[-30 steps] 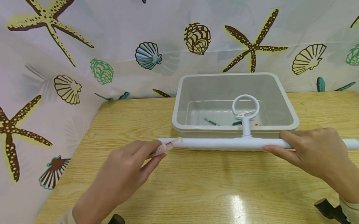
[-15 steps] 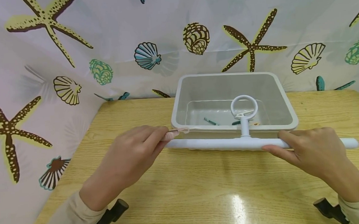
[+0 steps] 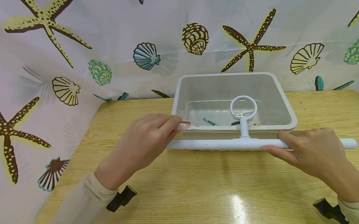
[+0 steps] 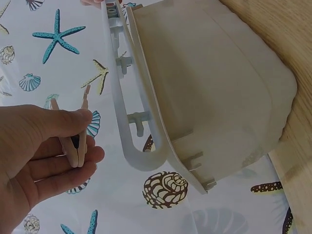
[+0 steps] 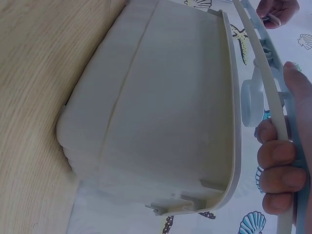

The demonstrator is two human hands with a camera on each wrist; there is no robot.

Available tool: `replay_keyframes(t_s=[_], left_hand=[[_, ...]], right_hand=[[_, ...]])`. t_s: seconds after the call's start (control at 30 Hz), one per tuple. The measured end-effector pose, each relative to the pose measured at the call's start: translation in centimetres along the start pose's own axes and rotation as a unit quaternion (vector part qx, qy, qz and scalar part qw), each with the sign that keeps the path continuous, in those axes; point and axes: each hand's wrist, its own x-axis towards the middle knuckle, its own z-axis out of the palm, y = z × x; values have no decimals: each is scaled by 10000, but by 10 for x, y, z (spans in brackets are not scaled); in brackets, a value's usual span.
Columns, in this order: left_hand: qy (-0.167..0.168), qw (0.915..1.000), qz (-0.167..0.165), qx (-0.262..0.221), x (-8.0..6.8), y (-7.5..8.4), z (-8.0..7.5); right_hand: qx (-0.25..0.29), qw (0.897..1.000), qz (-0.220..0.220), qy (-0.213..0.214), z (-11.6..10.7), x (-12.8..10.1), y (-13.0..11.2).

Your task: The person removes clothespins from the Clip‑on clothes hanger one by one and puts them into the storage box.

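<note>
My left hand (image 3: 153, 140) pinches a pale pink clothespin (image 4: 82, 152) between thumb and fingers, over the front left corner of the grey bin (image 3: 226, 85). In the left wrist view, the clothespin's two legs spread apart above the thumb. My right hand (image 3: 316, 149) grips the right part of a long white plastic hanger (image 3: 211, 144), its fingers curled round the bar in the right wrist view. The hanger lies level along the bin's front side, and its ring (image 3: 243, 98) stands up over the bin. Small crosspieces show inside the hanger's long loop (image 4: 146, 162) in the left wrist view.
Inside the bin lie a green clothespin (image 3: 210, 121), a white one partly behind the ring and a few other small pieces. The bin stands at the back of a wooden table (image 3: 182, 185), against a curtain (image 3: 169, 19) printed with shells and starfish.
My left hand has moved right and away from me, from the hanger's left end to the bin's front left corner, carrying the clothespin. My right hand and the hanger have stayed almost still.
</note>
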Motion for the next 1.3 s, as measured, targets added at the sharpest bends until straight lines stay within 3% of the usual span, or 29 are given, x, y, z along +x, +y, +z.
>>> replay_keyframes(t_s=[0.37, 0.67, 1.3], left_hand=[[-310, 9995, -76, -7, 14, -8, 9], [-488, 9969, -364, -500, 19, -20, 17], [-1258, 9898, -432, -511, 49, -17, 13]], right_hand=[[86, 9998, 77, -142, 1, -1, 1], [120, 9999, 25, 3, 1, 1, -1], [165, 9994, -53, 283, -1, 4, -5]])
